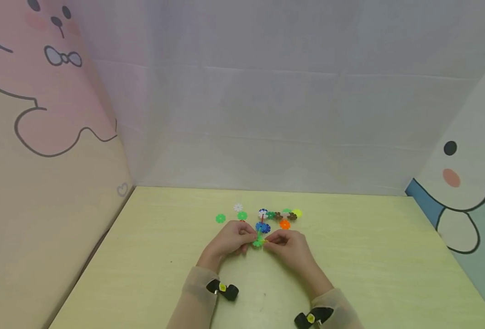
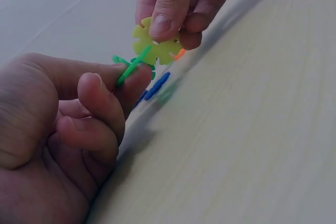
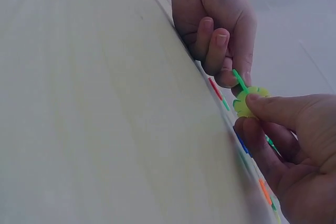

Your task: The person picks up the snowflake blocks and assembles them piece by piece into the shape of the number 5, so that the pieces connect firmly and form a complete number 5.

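Note:
Between thumb and finger, my left hand [image 1: 228, 240] pinches a green notched plastic disc [image 2: 134, 67], edge-on in the left wrist view. More green [image 2: 118, 59] shows behind it, partly hidden by the fingers. A yellow notched disc [image 2: 165, 53] is pinched by my right hand [image 1: 292, 249], thumb flat on its face. The yellow disc's edge meets the green disc, and they overlap in both wrist views. Both hands are close together over the table, just in front of some blue discs [image 1: 262, 227].
Beyond the left hand lie a white disc [image 1: 238, 207] and green discs [image 1: 220, 218], with a bit of red [image 1: 242, 221]. An orange disc [image 1: 285, 224] and a row of green and brown discs [image 1: 278, 216] lie beyond the right hand. Curtain [image 1: 242, 137] backs the table [image 1: 370, 256].

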`<state>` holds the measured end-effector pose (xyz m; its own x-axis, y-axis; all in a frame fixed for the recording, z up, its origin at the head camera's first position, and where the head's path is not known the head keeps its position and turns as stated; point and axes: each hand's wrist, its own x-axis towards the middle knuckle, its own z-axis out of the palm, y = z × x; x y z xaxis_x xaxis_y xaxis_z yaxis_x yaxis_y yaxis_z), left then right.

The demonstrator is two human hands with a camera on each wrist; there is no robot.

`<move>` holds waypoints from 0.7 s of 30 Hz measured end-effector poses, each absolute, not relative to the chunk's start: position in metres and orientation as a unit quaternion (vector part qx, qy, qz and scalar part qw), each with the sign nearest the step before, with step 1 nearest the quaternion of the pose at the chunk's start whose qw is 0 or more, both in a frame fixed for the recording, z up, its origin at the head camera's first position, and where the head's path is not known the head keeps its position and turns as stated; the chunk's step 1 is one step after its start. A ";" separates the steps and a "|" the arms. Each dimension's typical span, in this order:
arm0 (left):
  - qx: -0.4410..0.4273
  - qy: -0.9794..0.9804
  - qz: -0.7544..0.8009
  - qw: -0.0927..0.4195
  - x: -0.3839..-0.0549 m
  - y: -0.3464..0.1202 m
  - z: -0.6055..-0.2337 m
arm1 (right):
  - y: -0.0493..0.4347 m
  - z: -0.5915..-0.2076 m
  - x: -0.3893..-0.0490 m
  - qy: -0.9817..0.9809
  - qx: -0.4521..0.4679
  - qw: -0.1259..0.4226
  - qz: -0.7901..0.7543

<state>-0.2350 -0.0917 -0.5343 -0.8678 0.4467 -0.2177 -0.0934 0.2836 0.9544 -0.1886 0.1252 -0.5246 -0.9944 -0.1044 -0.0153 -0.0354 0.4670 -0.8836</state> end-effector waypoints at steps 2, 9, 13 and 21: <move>0.116 0.764 0.590 0.234 -0.236 -0.094 -0.534 | 0.126 -0.525 -0.190 0.855 -0.045 0.034 -0.516; 0.113 0.755 0.599 0.243 -0.237 -0.098 -0.535 | 0.138 -0.529 -0.195 0.858 -0.039 0.054 -0.509; 0.100 0.747 0.611 0.242 -0.239 -0.098 -0.538 | 0.152 -0.530 -0.202 0.866 -0.006 0.039 -0.498; 0.101 0.736 0.624 0.243 -0.239 -0.098 -0.539 | 0.176 -0.532 -0.213 0.865 0.030 0.048 -0.499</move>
<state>-0.2390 -0.0983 -0.5387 -0.8616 0.4517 -0.2317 -0.1548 0.2008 0.9673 -0.2131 0.1759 -0.5320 -0.9935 0.0036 -0.1134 0.1000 0.5011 -0.8596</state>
